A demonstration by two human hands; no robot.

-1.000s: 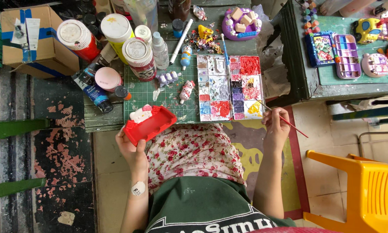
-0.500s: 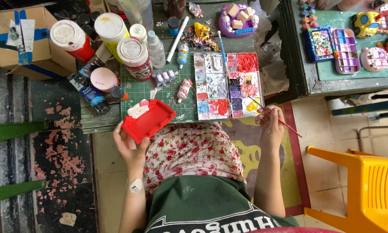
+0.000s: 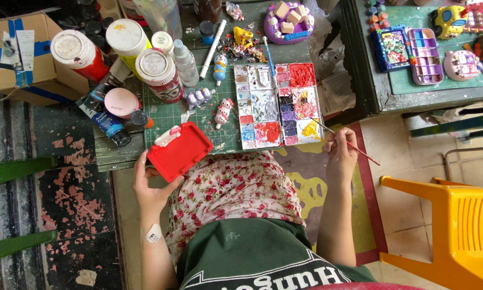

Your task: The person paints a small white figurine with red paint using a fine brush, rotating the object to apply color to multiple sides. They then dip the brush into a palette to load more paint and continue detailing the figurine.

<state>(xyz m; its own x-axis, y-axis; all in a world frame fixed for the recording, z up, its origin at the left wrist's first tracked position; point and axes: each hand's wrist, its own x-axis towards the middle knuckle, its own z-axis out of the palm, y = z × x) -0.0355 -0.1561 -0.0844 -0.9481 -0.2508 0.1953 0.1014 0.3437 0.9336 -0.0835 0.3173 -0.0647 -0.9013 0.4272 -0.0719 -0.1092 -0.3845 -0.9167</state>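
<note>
Paintbrush [image 3: 344,142] sits pinched in your right hand [image 3: 339,152], fingers closed round the thin handle, bristle end reaching toward the yellow well at the lower right corner of the paint palette [image 3: 276,104]. Red tray piece [image 3: 179,151] is gripped in your left hand [image 3: 151,185], thumb and fingers clamped on its near edge, held tilted just over the table edge above your lap, a white-and-pink figure on its top corner. Palette lies flat on the green cutting mat [image 3: 166,110], small painted figurines [image 3: 222,111] just beside it, paint jars [image 3: 155,72] farther left. For loading the brush: dip only the tip into one well, keep clear of the neighbouring purple and red wells, wipe excess on the well rim. Keep the tray steady and tilted toward you so wet paint stays off your fingers. Yellow plastic chair [image 3: 456,225] stands well apart on your right.
</note>
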